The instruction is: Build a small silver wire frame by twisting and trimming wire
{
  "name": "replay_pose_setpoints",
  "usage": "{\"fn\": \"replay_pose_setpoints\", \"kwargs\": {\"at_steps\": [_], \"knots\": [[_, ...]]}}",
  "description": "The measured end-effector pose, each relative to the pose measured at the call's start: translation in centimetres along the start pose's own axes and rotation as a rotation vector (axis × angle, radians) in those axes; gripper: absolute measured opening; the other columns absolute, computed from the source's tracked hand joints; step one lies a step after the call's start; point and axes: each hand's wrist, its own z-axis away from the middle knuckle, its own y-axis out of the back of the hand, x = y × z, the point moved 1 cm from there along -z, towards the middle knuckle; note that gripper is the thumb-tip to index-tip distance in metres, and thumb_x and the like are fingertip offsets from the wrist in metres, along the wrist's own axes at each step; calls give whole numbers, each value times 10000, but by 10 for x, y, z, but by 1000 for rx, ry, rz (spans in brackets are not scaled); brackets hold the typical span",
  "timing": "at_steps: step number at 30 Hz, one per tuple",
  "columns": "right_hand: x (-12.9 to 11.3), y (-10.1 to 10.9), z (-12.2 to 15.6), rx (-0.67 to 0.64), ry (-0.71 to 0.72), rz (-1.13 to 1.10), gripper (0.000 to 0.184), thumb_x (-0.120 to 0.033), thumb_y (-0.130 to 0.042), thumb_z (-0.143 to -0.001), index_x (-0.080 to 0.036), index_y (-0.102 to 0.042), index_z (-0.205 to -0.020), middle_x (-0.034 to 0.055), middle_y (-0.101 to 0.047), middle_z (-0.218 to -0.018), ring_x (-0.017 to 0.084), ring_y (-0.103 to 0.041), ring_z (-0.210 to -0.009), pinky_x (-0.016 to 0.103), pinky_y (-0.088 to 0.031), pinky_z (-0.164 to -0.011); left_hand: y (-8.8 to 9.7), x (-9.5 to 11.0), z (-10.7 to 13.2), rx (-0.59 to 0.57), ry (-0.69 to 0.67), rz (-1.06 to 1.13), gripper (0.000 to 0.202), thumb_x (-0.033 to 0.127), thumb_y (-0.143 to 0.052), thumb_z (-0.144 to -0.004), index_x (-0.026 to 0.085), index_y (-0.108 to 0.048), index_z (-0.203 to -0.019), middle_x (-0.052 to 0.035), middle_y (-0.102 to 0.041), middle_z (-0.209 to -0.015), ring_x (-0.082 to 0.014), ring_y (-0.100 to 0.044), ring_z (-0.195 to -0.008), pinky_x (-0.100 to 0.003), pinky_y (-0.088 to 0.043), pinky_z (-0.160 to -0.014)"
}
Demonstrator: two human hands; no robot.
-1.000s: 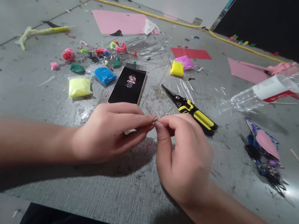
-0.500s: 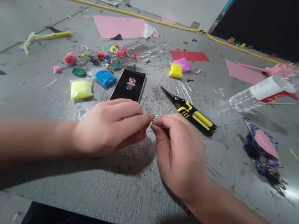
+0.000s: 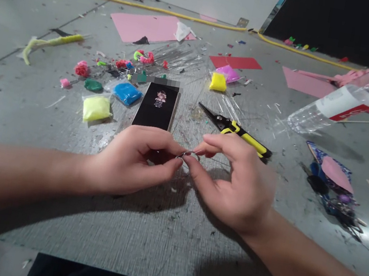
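Between my two hands is a thin piece of silvery wire point(image 3: 184, 154), bent or looped at the fingertips. My left hand point(image 3: 137, 153) pinches it between thumb and forefinger. From the other side, the thumb and fingertips of my right hand point(image 3: 234, 180) close on the same wire, and a thin end runs out to the right beneath the fingers. Just behind my right hand lie black and yellow pliers point(image 3: 236, 129), their handles partly covered by it. Beyond my left hand rests a phone point(image 3: 156, 107) with its screen lit, its lower end hidden.
Bags of yellow point(image 3: 96, 109) and blue clay point(image 3: 127, 93) lie left of the phone, with several small coloured pieces behind. A clear plastic bottle point(image 3: 336, 107) leans at right. Nearer is a blue and pink trinket point(image 3: 335, 176). Pink paper point(image 3: 147, 27) lies at the back.
My left hand has turned so its thumb shows, now pinching the wire from the left. The right hand's fingers have lifted and spread slightly over the wire. The view has shifted a little.
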Motion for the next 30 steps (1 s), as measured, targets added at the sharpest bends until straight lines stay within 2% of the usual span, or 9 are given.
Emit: {"fn": "replay_pose_setpoints", "kwargs": {"at_steps": [4, 11, 16, 22, 26, 30], "knots": [[-6, 0, 0, -4, -68, -62, 271, -86, -703, -865, -174, -600, -1100, 51, -717, -890, 164, -684, -802, 332, -572, -747, 2, -1, -2, -21, -55, -53, 122, 118, -627, -845, 114, -693, -742, 7, -622, -623, -85, -528, -561, -201, -421, -529], [-13, -1, 1, 23, -187, -71, 206, -99, -703, -879, -176, -666, -1067, 53, -742, -897, 162, -702, -787, 330, -572, -736, 4, -1, -3, -32, -59, -64, 104, 107, -626, -838, 131, -686, -757, 19, -623, -636, -81, -534, -574, -190, -423, -541], [-16, 0, -1, 27, -172, -51, 156, -83, -691, -882, -194, -697, -992, 48, -741, -848, 165, -692, -757, 321, -560, -703, 3, -1, -4, -49, -58, -68, 119, 113, -617, -845, 134, -671, -742, 25, -584, -617, -81, -501, -564, -198, -409, -533], [-17, -1, -2, 10, -202, -128, 144, -51, -657, -891, -174, -719, -934, 40, -715, -789, 149, -661, -736, 304, -533, -676, 2, -2, -2, -35, -55, -59, 107, 108, -616, -832, 147, -671, -749, 21, -600, -627, -92, -533, -570, -208, -429, -538], [-19, -2, -3, -32, -353, -207, 118, -66, -672, -881, -160, -738, -908, 21, -699, -772, 120, -636, -706, 269, -515, -645, 0, -4, -1, -11, -69, -59, 88, 89, -630, -810, 148, -681, -769, 21, -624, -636, -89, -548, -555, -197, -435, -516], [-21, 0, -6, -68, -607, -349, 52, -136, -722, -859, -184, -742, -855, -5, -709, -765, 115, -650, -696, 252, -529, -635, -2, -4, 1, 18, -119, -56, 79, 75, -635, -810, 139, -675, -785, 20, -614, -638, -76, -533, -545, -183, -421, -504]]}}
